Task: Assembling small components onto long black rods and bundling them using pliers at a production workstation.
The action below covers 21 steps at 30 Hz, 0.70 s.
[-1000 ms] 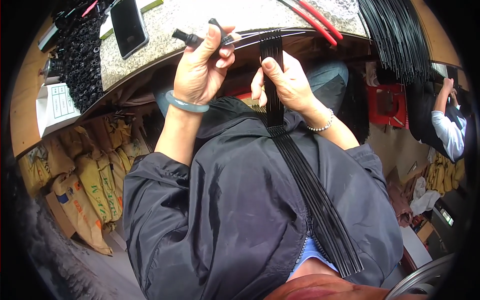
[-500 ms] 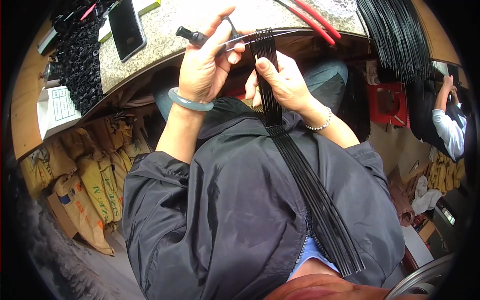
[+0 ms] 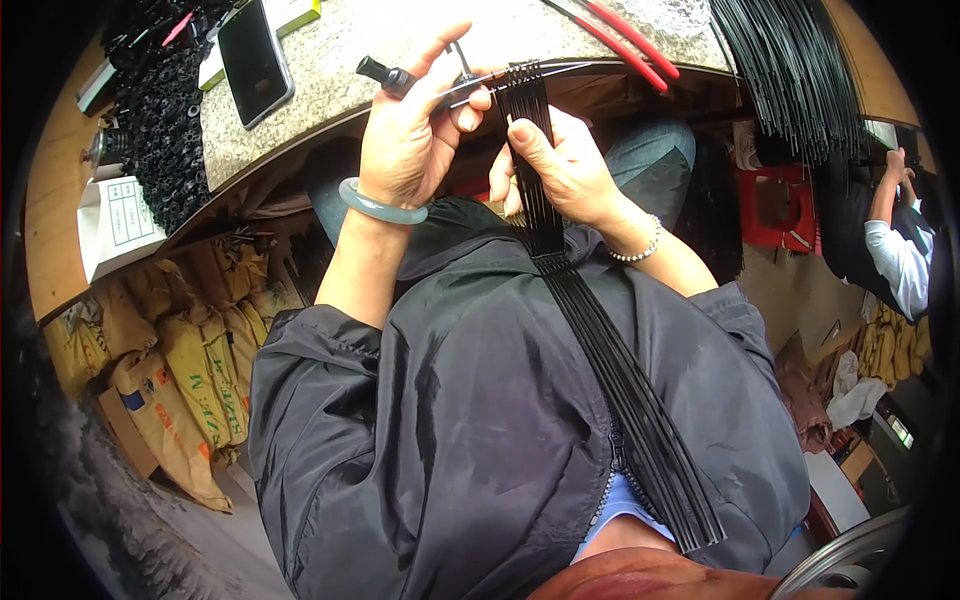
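Observation:
My left hand (image 3: pixel 400 150) is closed around a small black part with a ribbed knob-like end (image 3: pixel 386 75), its index finger raised. Thin metal rods (image 3: pixel 572 70) stick out from that hand to the right. They run through the looped tops of a flat row of thin black strips (image 3: pixel 527 72). Thumb and fingers of my right hand (image 3: pixel 567 165) pinch this row just below the loops. From there the strips hang over my dark jacket, fanning toward the lower right. Where the rods meet the black part is partly hidden by my left fingers.
On the speckled tabletop (image 3: pixel 330 70) lie a phone (image 3: pixel 252 62) and red-handled pliers (image 3: pixel 630 45). Many small black parts (image 3: pixel 165 165) are heaped at left, beside a white box (image 3: pixel 115 222). More black strips (image 3: pixel 790 80) overhang the right edge. Another person (image 3: pixel 900 250) sits at far right.
The black part in my left hand has tilted slightly and shifted a little. The strip tops have moved slightly down and left. Both hands keep their hold.

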### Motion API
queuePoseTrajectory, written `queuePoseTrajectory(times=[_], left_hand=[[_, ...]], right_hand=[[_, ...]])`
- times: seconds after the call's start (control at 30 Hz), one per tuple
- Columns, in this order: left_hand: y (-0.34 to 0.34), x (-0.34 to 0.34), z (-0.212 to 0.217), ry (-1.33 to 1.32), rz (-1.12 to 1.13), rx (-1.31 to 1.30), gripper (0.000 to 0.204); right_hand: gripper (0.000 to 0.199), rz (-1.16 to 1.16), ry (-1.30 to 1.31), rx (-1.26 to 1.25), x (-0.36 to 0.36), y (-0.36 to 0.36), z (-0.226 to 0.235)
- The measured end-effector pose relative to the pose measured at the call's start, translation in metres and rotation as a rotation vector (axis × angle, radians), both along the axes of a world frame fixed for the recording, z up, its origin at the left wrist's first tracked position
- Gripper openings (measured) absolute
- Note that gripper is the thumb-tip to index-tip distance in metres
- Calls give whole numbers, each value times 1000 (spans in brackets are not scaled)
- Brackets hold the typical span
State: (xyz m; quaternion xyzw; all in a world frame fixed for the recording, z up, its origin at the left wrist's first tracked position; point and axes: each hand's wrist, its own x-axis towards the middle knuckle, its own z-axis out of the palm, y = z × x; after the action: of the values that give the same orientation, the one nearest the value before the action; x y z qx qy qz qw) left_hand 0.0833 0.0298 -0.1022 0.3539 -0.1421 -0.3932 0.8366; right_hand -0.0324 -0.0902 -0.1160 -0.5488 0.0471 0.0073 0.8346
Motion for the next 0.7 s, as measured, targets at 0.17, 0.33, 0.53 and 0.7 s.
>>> queuePoseTrajectory(times=[0.17, 0.33, 0.53, 0.7], left_hand=[[-1, 1, -5, 22, -26, -54, 31], [0, -4, -3, 116, 19, 23, 19], [-1, -6, -5, 66, 49, 50, 14], [-3, -8, 1, -21, 53, 92, 15]], right_hand=[[43, -16, 8, -15, -2, 0, 2], [35, -27, -3, 2, -3, 1, 3], [33, -23, -2, 5, -4, 1, 3], [33, -18, -4, 8, -4, 1, 2]])
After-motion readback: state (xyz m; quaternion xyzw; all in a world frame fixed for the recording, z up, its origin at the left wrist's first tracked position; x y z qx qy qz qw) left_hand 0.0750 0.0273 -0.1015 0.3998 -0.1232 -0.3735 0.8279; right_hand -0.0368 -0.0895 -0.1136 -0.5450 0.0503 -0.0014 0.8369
